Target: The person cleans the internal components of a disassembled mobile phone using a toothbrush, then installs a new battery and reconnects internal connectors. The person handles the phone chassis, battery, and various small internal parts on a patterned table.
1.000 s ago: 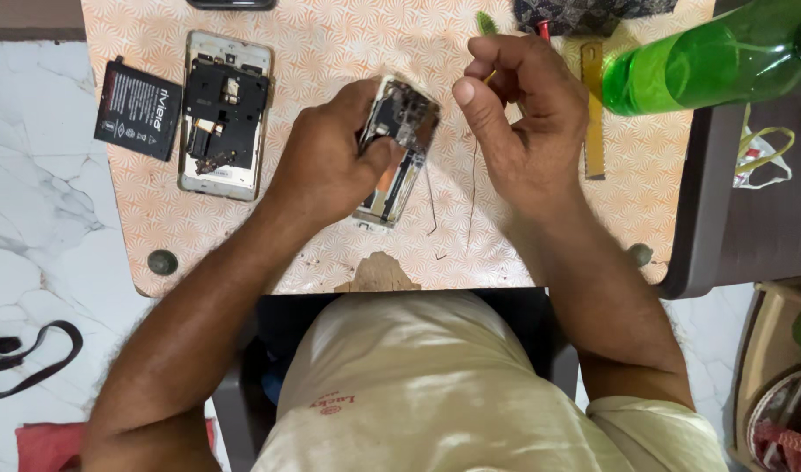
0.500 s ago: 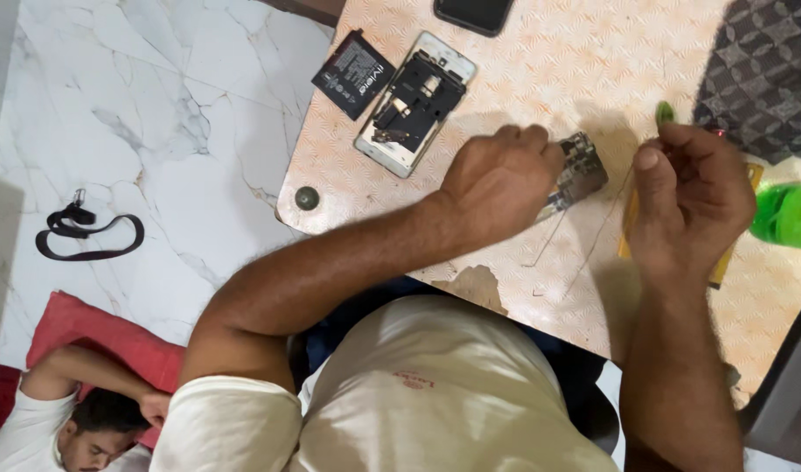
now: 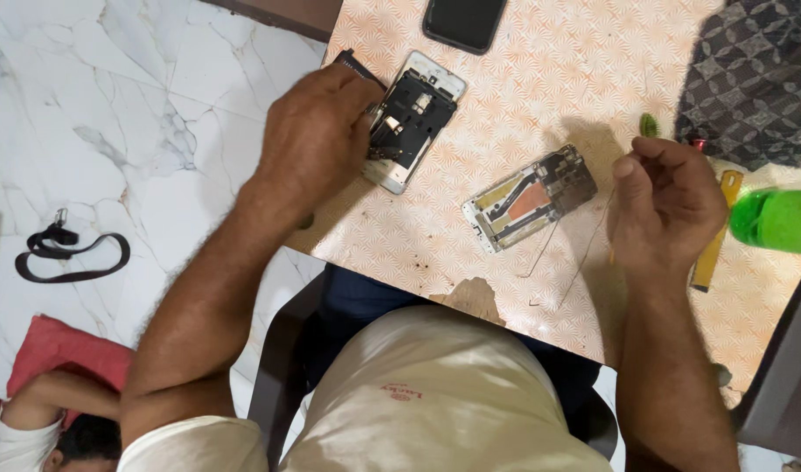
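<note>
My left hand (image 3: 317,131) lies over the left edge of a white phone frame (image 3: 418,118) with its black insides exposed, fingers curled on that edge. A dark battery (image 3: 348,58) peeks out just above the hand. A second opened phone (image 3: 532,197), showing a circuit board and an orange patch, lies flat on the patterned table (image 3: 540,96) between my hands, with nothing touching it. My right hand (image 3: 667,201) hovers to its right, its fingertips pinched on a thin wire (image 3: 588,249) that hangs down to the table.
A black phone (image 3: 464,19) lies at the table's far edge. A dark patterned cloth (image 3: 755,79), a green bottle (image 3: 776,218) and a yellow tool (image 3: 713,253) are on the right. A black strap (image 3: 68,258) lies on the marble floor, where another person (image 3: 42,419) lies.
My left hand let go of the circuit-board phone, which now lies on the table, and moved left onto the white phone frame. My right hand stays pinched on the wire.
</note>
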